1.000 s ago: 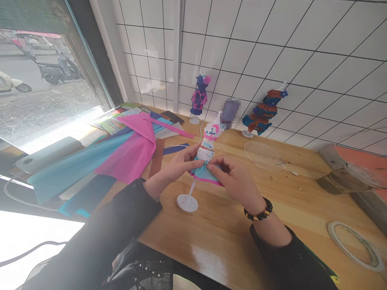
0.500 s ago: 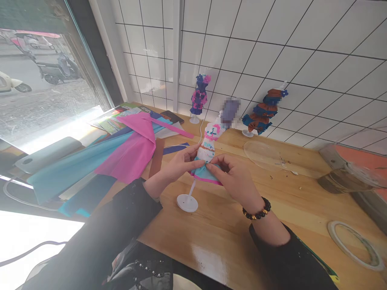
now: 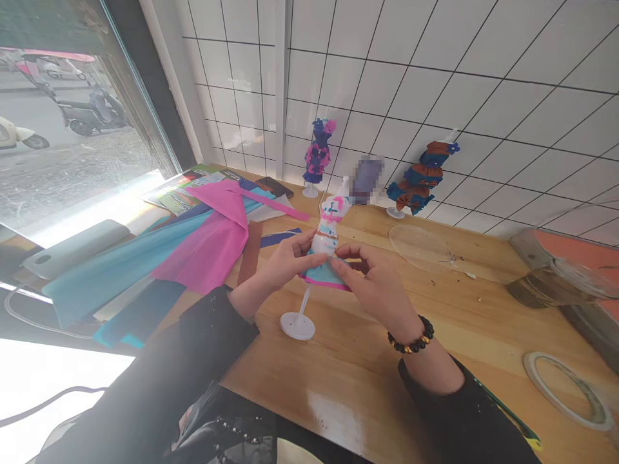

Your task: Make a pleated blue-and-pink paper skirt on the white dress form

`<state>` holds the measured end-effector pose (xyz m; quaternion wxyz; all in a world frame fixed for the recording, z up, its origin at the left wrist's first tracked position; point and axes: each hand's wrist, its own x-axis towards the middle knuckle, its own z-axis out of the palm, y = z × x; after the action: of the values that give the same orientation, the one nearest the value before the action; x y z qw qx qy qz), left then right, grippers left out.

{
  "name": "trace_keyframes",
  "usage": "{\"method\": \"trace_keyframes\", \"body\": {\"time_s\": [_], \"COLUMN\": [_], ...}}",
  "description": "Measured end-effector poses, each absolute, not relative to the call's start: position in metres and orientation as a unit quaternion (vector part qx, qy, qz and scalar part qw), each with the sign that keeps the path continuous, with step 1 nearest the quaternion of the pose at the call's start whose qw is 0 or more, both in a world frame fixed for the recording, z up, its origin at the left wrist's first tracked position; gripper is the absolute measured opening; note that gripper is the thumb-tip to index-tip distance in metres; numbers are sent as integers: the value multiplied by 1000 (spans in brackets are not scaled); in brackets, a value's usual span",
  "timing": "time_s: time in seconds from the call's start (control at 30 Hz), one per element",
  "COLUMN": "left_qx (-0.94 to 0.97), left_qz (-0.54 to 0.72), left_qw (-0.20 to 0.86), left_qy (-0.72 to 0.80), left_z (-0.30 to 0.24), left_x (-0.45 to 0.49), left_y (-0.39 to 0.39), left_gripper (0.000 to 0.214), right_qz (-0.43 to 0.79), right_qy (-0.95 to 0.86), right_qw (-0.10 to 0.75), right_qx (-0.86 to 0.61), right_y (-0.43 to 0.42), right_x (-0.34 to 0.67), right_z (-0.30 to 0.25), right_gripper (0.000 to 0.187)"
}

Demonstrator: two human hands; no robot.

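A small white dress-form mannequin (image 3: 325,243) stands slightly tilted on a thin rod with a round white base (image 3: 297,326). Pink, teal and brown marks cover its upper body. Around its lower part sits a light-blue skirt (image 3: 322,273) with a pink hem. My left hand (image 3: 293,260) pinches the skirt's top edge at the left, thumb in front and fingers behind the form. My right hand (image 3: 374,283) pinches the same edge at the right between thumb and fingers; the exact grip is partly hidden.
Pink fabric (image 3: 213,238), blue fabric (image 3: 120,264) and brown strips lie at the left. Two dressed mannequins, one blue and pink (image 3: 317,154), one brown and blue (image 3: 418,177), stand by the tiled wall. A tape roll (image 3: 568,390) and a clear jar (image 3: 556,283) are at the right.
The mannequin has shifted slightly left and stands a little more upright. The skirt's front lies flatter under my thumbs. Both hands keep their hold.
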<state>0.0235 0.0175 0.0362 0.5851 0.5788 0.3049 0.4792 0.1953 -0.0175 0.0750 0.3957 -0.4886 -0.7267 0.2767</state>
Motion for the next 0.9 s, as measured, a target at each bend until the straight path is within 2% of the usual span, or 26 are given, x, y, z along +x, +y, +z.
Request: {"method": "trace_keyframes", "body": {"time_s": [0.1,0.17,0.33,0.47,0.6,0.67,0.9], "left_qx": [559,553,551,544,520,515,529], "left_qz": [499,509,498,489,493,492,480], "left_qw": [591,592,599,613,621,621,622], "left_qy": [298,292,300,299,319,327,319], "left_z": [35,36,37,36,33,32,31], "left_x": [24,24,27,28,26,25,25], "left_y": [19,20,18,17,18,18,18], "left_gripper": [45,42,42,51,73,77,56], "right_qz": [156,59,-135,-187,-220,-237,-263], "right_qy": [-787,-832,-868,-880,-887,-882,-874], "right_qw": [412,393,339,319,312,321,332], "right_qx": [-433,-388,-337,-297,-258,-250,-239], "right_y": [-19,-21,-25,-26,-28,-30,-34], "right_x": [195,192,187,186,186,187,180], "right_z": [75,75,70,65,64,66,67], "right_gripper": [23,25,7,13,15,15,13]}}
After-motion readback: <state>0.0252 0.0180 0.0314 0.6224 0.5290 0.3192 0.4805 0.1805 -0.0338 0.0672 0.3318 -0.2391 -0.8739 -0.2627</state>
